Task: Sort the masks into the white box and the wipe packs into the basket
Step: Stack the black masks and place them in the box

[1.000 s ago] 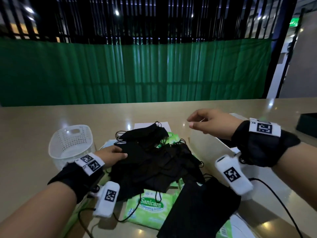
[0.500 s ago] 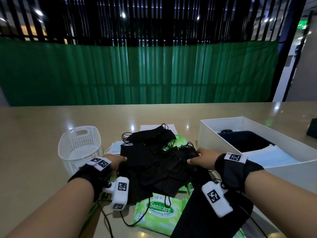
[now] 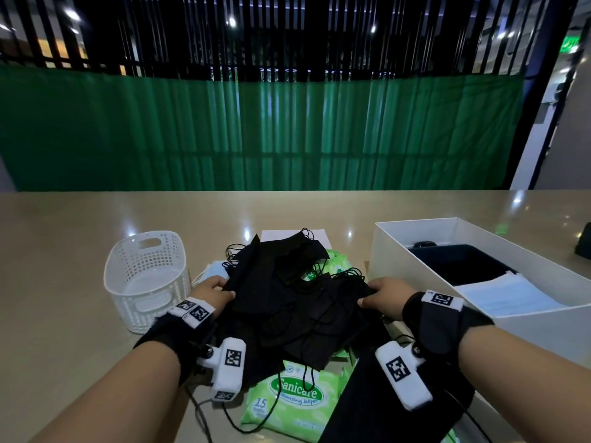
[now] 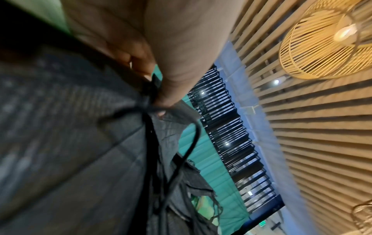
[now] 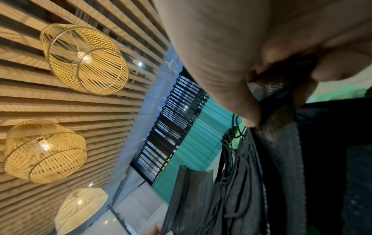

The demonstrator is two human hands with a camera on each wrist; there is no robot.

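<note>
While both hands sit at the pile, layout, largest first:
tabletop [image 3: 64,238]: beige, glossy; carries everything below.
white box [image 3: 380,247]: right of the pile, open; a dark mask and pale ones lie inside.
black masks [image 3: 297,302]: heap at centre between the two hands, ear loops tangled, lying over the green packs.
basket [image 3: 144,279]: white, perforated, just left of the pile, beside the left wrist.
wipe packs [image 3: 294,401]: green, mostly under the heap; nearest one pokes out toward the person, more green at the far side.
left hand [image 3: 212,292]: grip closed on the heap's left edge; wrist view shows fingers [image 4: 141,66] pinching black fabric and a loop.
right hand [image 3: 385,297]: grip closed on the heap's right edge; wrist view shows the thumb [image 5: 237,95] pressing fabric against curled fingers.
labels: nearest pack reads "Sanicare", "Cleansing Wipes", "15"; smaller print unreadable.
</note>
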